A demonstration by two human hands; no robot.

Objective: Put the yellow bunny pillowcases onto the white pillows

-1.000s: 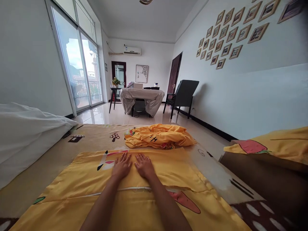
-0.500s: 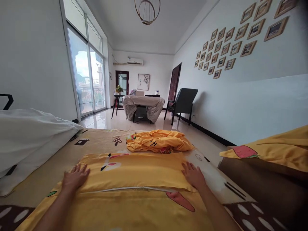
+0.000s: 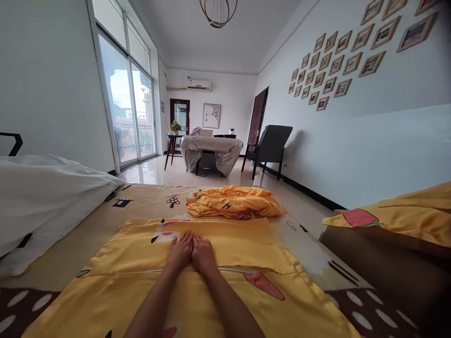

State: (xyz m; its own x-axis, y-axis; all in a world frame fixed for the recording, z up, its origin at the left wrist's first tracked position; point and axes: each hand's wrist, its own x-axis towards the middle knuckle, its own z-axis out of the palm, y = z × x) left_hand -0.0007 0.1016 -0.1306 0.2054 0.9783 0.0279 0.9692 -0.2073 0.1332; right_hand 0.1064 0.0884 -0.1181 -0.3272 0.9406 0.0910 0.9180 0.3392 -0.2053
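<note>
A yellow cloth (image 3: 239,244) with carrot and animal prints lies flat on the patterned bed cover (image 3: 141,202), its far part folded over towards me. Side by side on that folded part rest my left hand (image 3: 181,251) and my right hand (image 3: 203,253), palms down and touching each other at the middle. Both hands press on the fabric with fingers laid flat, holding nothing. Just beyond the fold sits a crumpled orange-yellow cloth (image 3: 234,202).
White fabric (image 3: 52,188) is heaped at the left. At the right, another yellow cloth (image 3: 405,211) hangs over a brown surface. Farther off stand a covered table (image 3: 211,143) and a dark chair (image 3: 273,145) on the tiled floor.
My hands have slid inwards from the two ends of the folded part and now meet at its middle. The view has tilted slightly.
</note>
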